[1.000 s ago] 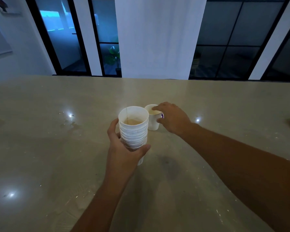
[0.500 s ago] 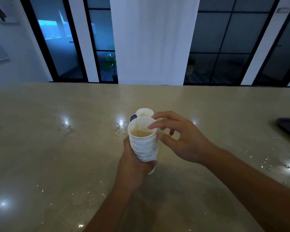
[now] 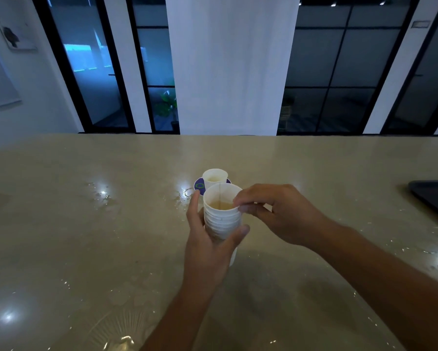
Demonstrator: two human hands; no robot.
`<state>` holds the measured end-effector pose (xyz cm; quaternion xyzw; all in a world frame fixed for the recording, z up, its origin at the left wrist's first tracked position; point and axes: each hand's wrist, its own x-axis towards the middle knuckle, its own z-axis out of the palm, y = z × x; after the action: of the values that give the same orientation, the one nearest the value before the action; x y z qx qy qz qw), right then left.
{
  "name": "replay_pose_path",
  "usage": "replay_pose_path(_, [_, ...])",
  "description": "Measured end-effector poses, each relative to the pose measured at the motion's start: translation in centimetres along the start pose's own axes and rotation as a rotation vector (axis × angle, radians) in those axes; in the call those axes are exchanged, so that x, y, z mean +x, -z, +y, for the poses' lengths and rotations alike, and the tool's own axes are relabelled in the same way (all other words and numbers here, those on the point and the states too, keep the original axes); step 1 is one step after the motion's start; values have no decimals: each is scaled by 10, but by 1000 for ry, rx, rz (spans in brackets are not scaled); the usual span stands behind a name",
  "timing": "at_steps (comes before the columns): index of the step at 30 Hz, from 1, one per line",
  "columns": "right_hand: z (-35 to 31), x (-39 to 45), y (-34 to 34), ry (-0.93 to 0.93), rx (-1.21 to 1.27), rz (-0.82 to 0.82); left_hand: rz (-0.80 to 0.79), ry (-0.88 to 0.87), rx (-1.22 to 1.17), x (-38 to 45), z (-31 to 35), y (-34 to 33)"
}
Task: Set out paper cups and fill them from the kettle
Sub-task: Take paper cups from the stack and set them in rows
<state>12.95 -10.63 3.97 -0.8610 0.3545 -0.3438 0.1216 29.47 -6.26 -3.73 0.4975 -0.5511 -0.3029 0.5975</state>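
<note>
My left hand (image 3: 207, 249) grips a stack of white paper cups (image 3: 221, 219) from below, holding it upright above the beige table (image 3: 86, 236). My right hand (image 3: 276, 214) pinches the rim of the stack's top cup with thumb and fingertips. Just behind the stack a single white paper cup (image 3: 214, 177) stands on a purple coaster (image 3: 199, 185). No kettle is in view.
A dark flat tray or device (image 3: 433, 196) lies at the table's right edge. Small wet spots glint on the glossy surface left of the cups. Beyond the far edge are a white pillar and dark glass doors.
My right hand left the single cup on the table and came back to the stack, where it now pinches the top cup's rim. The stack moved slightly nearer to me.
</note>
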Motion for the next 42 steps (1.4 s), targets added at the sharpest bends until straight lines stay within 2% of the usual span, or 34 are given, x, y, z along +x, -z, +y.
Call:
replay_pose_path(7, [-12,7,5,-74,-92,-151,10,-53,58,20,-1,-9])
replay_pose_path(11, [-12,8,4,-57,-129,-132,29,-28,168,25,-6,-11])
replay_pose_path(16, [-14,14,7,17,-50,54,36,-11,192,24,-8,-9])
replay_pose_path(20, [-23,30,23,56,1,281,26,-11,139,23,-8,-5])
replay_pose_path(23, [-17,47,35,-4,41,488,16,3,98,18,-16,-4])
replay_pose_path(25, [-2,60,35,-88,16,551,-16,39,75,12,-24,-5])
replay_pose_path(27, [21,69,25,-194,-38,515,-41,47,75,7,-33,-4])
replay_pose_path(30, [62,75,-3,-346,-200,303,-44,63,80,5,-39,-3])
replay_pose_path(33, [94,75,-28,-412,-302,112,-45,78,81,5,-38,-2])
replay_pose_path(38, [118,78,-55,-487,-350,-1,-60,100,96,6,-41,-3])
replay_pose_path(42, [129,81,-64,-509,-362,-10,-81,122,117,7,-41,-4])
